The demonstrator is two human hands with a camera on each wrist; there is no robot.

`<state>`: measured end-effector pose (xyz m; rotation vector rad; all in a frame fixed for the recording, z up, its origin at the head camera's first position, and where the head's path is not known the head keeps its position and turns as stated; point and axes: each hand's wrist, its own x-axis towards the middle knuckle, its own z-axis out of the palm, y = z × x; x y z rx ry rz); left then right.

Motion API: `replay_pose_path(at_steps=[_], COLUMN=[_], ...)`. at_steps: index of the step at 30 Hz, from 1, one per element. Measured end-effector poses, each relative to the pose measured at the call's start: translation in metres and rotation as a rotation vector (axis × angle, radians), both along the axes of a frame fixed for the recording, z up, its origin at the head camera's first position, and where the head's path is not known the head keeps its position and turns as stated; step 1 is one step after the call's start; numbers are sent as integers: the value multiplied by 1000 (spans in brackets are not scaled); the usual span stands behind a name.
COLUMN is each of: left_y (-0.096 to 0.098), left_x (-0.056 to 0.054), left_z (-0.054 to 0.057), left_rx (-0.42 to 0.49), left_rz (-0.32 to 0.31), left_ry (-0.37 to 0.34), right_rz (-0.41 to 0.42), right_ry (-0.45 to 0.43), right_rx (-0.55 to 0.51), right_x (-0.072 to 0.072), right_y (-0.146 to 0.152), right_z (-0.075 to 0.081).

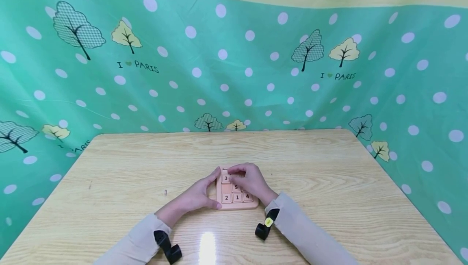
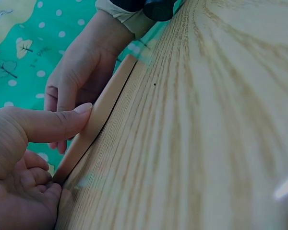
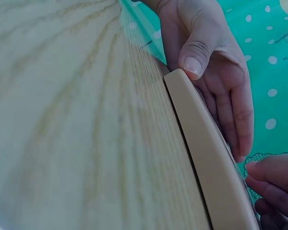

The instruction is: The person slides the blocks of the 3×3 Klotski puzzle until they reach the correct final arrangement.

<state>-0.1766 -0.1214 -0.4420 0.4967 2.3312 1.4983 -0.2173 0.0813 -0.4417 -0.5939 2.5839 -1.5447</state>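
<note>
A pink sliding number puzzle (image 1: 239, 206) lies flat on the table. Its tiles 3, 5, 2, 1 and 4 are readable, with a bare slot below tile 3 (image 1: 226, 178). My left hand (image 1: 199, 194) holds the board's left side, thumb at the near corner and fingers toward the far one. In the right wrist view that thumb (image 3: 194, 62) presses the board's edge. Over the upper right tiles, hiding some, is my right hand (image 1: 252, 179). Its thumb and forefinger reach to tile 3; contact with the tile cannot be made out.
The wood-grain table (image 1: 128, 175) extends around the board. Behind it hangs a green dotted curtain (image 1: 248, 74) with trees. Black cameras (image 1: 172, 253) are strapped to both wrists. A bright reflection shows on the near tabletop.
</note>
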Motion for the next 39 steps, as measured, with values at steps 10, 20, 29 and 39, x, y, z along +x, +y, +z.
replay_pose_path(at_steps=[10, 20, 29, 39], left_y=[-1, 0, 1, 1], left_x=[-1, 0, 0, 1], left_z=[0, 1, 1, 1], left_rx=[1, 11, 9, 6], left_rz=[5, 8, 2, 8], left_ry=[-3, -12, -10, -2], right_rz=[12, 35, 36, 57], right_ry=[14, 39, 45, 23], right_rx=[8, 24, 55, 53], right_x=[-2, 2, 9, 14], right_y=[1, 3, 5, 5], right_z=[-1, 1, 0, 0])
